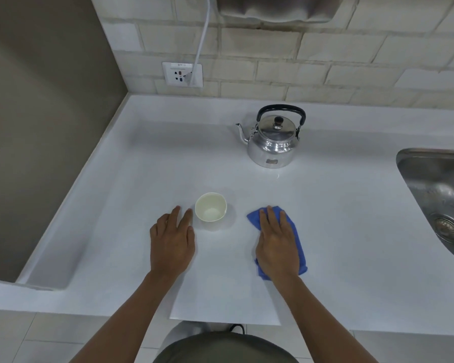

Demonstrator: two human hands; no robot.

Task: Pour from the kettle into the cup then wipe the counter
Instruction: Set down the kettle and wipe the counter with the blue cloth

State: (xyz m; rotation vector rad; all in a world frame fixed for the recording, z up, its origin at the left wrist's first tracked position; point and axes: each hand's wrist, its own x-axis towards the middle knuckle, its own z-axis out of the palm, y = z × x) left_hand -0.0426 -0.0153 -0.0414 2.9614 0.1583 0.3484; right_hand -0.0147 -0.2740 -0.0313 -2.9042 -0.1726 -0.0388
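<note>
My right hand [277,238] lies flat, fingers spread, pressing on the blue cloth [291,231] at the near right of the counter [338,231]. My left hand [172,242] rests palm down and empty, fingers loosely extended, its fingertips just beside the cup [210,207], which stands upright between my two hands. I cannot tell whether they touch it. Farther back, well apart from both hands, the metal kettle [271,144] stands with its lid on and spout pointing left. A sink [440,195] sits at the right edge.
</note>
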